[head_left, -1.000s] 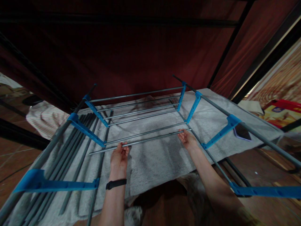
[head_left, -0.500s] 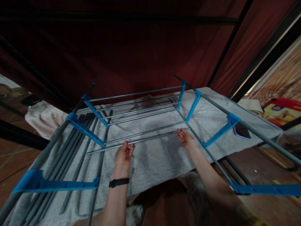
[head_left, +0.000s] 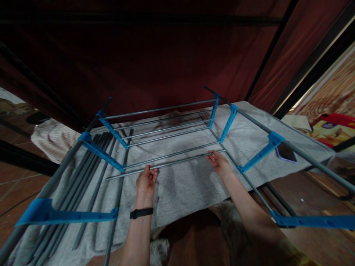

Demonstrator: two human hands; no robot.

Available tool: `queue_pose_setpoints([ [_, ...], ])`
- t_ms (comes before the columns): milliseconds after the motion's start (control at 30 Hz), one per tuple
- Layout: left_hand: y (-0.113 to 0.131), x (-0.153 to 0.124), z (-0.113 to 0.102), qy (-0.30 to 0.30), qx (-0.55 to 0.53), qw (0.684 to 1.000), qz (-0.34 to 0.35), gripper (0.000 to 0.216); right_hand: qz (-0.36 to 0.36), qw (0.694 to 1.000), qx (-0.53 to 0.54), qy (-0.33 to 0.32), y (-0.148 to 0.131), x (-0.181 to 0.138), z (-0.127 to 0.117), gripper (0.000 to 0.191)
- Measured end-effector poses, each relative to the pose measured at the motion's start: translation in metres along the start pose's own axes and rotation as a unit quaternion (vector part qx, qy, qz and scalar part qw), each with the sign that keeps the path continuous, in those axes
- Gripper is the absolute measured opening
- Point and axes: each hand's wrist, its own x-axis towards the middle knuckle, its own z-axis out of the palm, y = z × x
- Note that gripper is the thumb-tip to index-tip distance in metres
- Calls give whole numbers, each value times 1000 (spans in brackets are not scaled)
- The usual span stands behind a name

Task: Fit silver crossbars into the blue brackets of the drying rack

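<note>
Both my hands pinch one thin grey metal rod (head_left: 180,160), which lies crosswise above the grey blanket. My left hand (head_left: 146,180) grips it toward its left end, and my right hand (head_left: 217,162) holds it close to its right end. Just beyond it, a fitted rod (head_left: 172,152) spans between a left blue plastic bracket (head_left: 103,153) and a right blue bracket (head_left: 228,123). Farther back, several more rods join another pair of blue brackets. The held rod's ends are apart from the brackets and reach across the lower side bars.
Several loose grey tubes (head_left: 80,177) lie on the blanket (head_left: 183,192) at the left. A phone (head_left: 286,153) rests at the right, beside a blue bracket (head_left: 257,151). Nearer blue brackets stick inward at left (head_left: 66,214) and right (head_left: 313,221). A dark red curtain (head_left: 155,66) hangs behind.
The held rod has shifted slightly to the right. Both hands keep their grip on it, and the frame stands as before.
</note>
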Motion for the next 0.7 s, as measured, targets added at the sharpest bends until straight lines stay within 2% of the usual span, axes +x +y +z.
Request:
queue_pose_setpoints([
  [267,9,6,-8,27,-7,999,21,23,3,1000,-7,11,-5,4,-4,19],
  [533,19,17,-19,91,-31,994,47,16,9,1000,-6,14,-12,10,-10,19],
  [700,21,16,-21,101,-50,991,72,15,6,1000,0,22,-14,13,-12,17],
])
